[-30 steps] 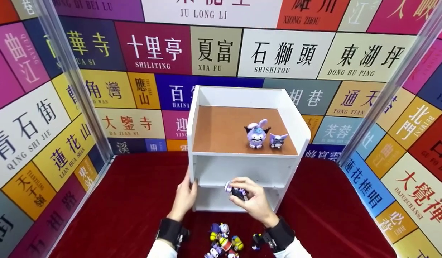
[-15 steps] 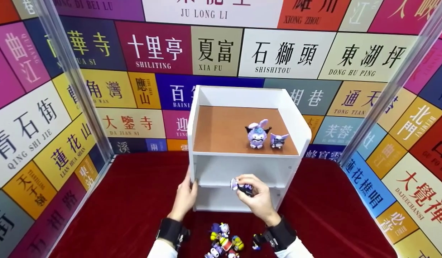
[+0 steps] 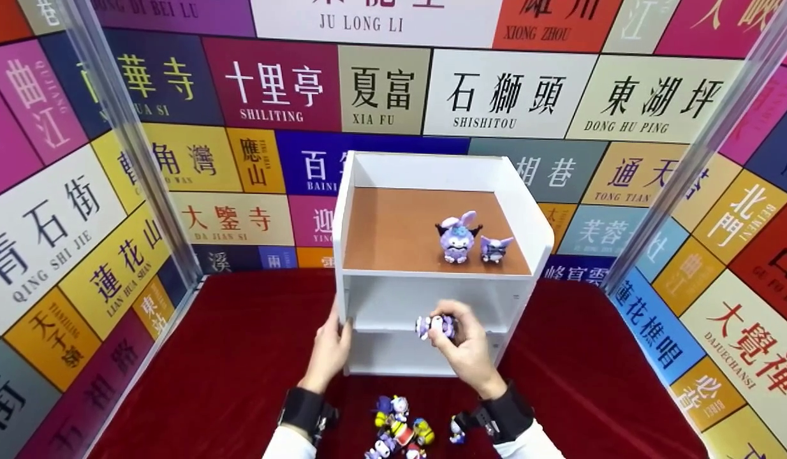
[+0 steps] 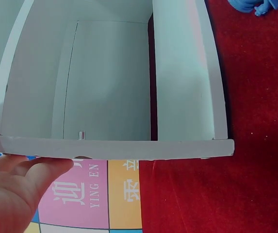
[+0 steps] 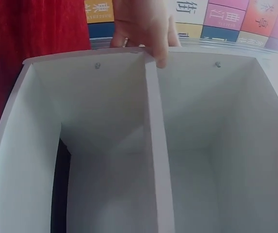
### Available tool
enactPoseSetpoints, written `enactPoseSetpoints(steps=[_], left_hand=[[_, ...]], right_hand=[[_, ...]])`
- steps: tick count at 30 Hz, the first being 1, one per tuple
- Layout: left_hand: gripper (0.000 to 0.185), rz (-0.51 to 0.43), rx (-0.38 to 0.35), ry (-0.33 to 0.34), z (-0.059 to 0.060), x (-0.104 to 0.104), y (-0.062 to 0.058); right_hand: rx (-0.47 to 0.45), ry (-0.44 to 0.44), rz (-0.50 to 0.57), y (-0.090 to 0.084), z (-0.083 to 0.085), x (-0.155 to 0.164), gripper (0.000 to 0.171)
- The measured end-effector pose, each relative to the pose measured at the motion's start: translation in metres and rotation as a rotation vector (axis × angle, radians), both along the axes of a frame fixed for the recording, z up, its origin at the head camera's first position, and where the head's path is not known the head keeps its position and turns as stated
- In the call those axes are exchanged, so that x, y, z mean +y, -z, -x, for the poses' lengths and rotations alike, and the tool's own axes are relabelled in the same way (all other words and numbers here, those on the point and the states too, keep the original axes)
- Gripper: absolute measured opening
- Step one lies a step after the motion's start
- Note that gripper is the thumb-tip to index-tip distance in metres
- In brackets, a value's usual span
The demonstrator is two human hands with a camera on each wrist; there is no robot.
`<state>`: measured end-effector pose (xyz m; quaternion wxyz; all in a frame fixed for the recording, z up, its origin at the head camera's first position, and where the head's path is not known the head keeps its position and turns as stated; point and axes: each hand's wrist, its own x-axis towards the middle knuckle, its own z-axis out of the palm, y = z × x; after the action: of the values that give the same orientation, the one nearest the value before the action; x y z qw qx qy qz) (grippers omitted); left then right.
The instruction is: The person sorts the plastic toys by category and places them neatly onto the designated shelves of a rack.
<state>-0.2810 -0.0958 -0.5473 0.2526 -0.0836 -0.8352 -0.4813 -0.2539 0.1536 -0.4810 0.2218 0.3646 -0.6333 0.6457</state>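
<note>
While my right hand [image 3: 465, 347] pinches a small purple figurine [image 3: 434, 326] between thumb and fingertips, the toy sits just in front of the middle opening of the white shelf unit [image 3: 530, 210], level with the edge of the board that divides the two lower compartments. The grip is closed on the figurine from its 4 o'clock side, so the toy's face stays clear of my fingers and I can judge which way it points. The right wrist view shows only the white interior and a blurred edge of the hand, so I cannot tell more from there.

At 9 o'clock from the toy, my left hand [image 3: 330, 350] rests flat against the unit's left wall, fingers straight and thumb hooked at the front edge; I judge that this steadies the light cabinet against being nudged. The left wrist view [image 4: 17, 187] shows that palm by the white panel.

On the brown top shelf, toward 12 o'clock, two purple figurines [image 3: 471, 241] stand upright side by side near the right front corner, the larger one on the left. At 6 o'clock, close to my wrists, a heap of more figurines [image 3: 400, 428] lies on the red tabletop [image 3: 240, 344]. Colourful sign panels [image 3: 272, 89] wall in the scene.
</note>
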Motion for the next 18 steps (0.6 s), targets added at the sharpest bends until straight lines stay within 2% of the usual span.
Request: enactPoseSetpoints(steps=[3,6,9,13,18], left_hand=[[0.058,-0.008,0.002,0.001,0.0,0.0,0.001],[0.058,-0.014,-0.002,0.003,0.0,0.001,0.002],[0.057,-0.011,-0.012,0.006,0.0,0.002,0.002],[0.057,-0.011,-0.017,0.012,0.0,0.001,0.002],[0.059,-0.033,-0.016,0.02,0.0,0.0,0.0]], right_hand=[[-0.038,-0.006,0.027,-0.009,-0.005,0.001,0.042],[0.001,0.011,-0.001,-0.024,-0.011,0.003,0.032],[0.064,0.023,-0.057,-0.04,-0.015,0.006,0.027],[0.16,0.012,-0.144,-0.063,-0.01,0.009,0.03],[0.328,0.089,-0.347,-0.107,0.003,0.002,0.042]])
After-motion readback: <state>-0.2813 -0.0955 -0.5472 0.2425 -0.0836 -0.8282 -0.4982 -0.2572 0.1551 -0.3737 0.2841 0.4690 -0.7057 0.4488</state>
